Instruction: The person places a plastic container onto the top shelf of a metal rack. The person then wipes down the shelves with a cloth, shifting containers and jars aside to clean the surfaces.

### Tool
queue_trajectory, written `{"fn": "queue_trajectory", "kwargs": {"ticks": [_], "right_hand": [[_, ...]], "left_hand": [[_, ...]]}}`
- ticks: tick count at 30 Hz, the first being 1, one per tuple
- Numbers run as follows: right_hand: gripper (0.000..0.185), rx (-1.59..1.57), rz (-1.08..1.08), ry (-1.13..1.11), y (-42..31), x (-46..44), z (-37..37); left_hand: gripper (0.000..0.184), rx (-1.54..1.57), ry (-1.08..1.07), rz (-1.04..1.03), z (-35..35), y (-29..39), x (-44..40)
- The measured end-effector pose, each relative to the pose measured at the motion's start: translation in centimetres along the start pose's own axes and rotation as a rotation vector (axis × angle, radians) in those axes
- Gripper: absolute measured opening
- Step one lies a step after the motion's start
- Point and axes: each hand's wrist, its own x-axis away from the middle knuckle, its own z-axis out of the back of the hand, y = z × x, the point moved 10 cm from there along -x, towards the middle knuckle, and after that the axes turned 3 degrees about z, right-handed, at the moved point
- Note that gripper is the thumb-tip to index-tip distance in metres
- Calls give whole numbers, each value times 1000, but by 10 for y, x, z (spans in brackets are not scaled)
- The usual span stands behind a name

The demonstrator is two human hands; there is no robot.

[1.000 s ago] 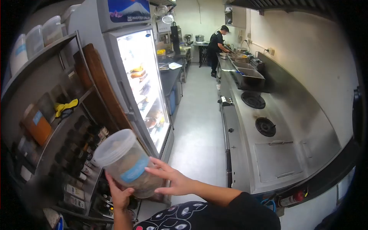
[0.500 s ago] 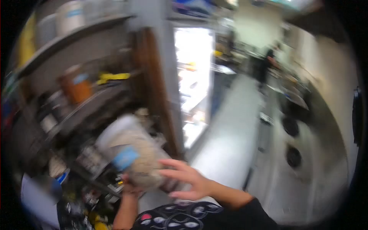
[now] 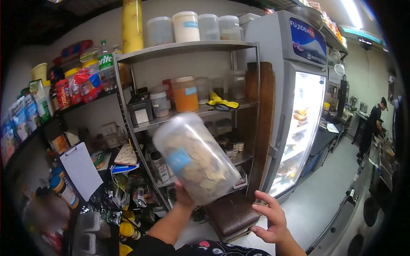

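Observation:
A large clear plastic container point(image 3: 205, 164) is tilted in front of me, its top leaning up and to the left. Pale beige, lumpy contents coat its lower half, and a blue label point(image 3: 178, 160) is stuck on its side. My left hand point(image 3: 184, 197) grips it from below near the base; the container hides part of the fingers. To the right, my right hand point(image 3: 271, 219) is apart from the container, empty, with its fingers spread and curved.
Ahead, a metal shelf rack point(image 3: 188, 46) holds several tubs. Right of it stands a lit glass-door fridge point(image 3: 299, 128). A brown padded stool point(image 3: 232, 213) is below the container. A clipboard point(image 3: 81, 168) lies at left. A person point(image 3: 373, 126) works far right.
My view has swung left toward the shelf rack. The right hand, earlier beside the container's lower end, is now farther from it. My left hand keeps its hold.

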Motion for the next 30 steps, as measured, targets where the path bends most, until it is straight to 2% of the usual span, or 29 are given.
{"fn": "queue_trajectory", "kwargs": {"ticks": [3,7,9,12,15,18,24,27,30], "right_hand": [[49,139,-40,35,15,19,20],[42,75,-283,210,51,58,49],[39,6,-369,302,61,69,59],[36,-34,-455,394,78,79,68],[34,-64,-495,414,95,75,64],[32,-31,-500,421,114,66,50],[29,175,-550,463,153,65,32],[28,222,-622,553,163,73,33],[26,258,-711,620,170,80,32]], "left_hand": [[88,-139,-47,-238,-13,79,-32],[81,-298,16,-518,-9,190,-75],[82,-448,-11,-633,-24,239,-104],[90,-647,-55,-802,-86,279,-140],[99,-688,-71,-886,-121,294,-184],[97,-769,-40,-988,-152,286,-217],[113,-858,-127,-1211,-181,283,-292],[115,-726,-225,-1204,-185,276,-330],[112,-860,23,-1226,-159,277,-381]]}}
